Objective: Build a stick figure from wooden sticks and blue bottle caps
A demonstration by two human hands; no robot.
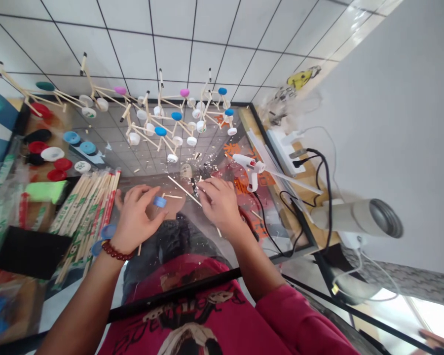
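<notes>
My left hand (138, 217) is beside a small blue bottle cap (160, 201), thumb and fingers apart on either side of it. A short thin wooden stick (172, 196) reaches out from the cap. My right hand (219, 203) is low over the tabletop with bent fingers drawn together. At its fingertips are a small dark piece (194, 186) and pale crumbs; whether it grips anything is hard to make out. A long thin wooden stick (184, 190) lies slanted, its lower end running toward my right hand.
Wheeled stick models with bottle caps (160, 131) stand along the tiled wall. A white glue gun (250, 170) with a black cable sits at right, near a power strip (286, 150). Wrapped chopsticks (87, 212) and loose caps (52, 154) lie at left. A beige cylinder (355, 218) is far right.
</notes>
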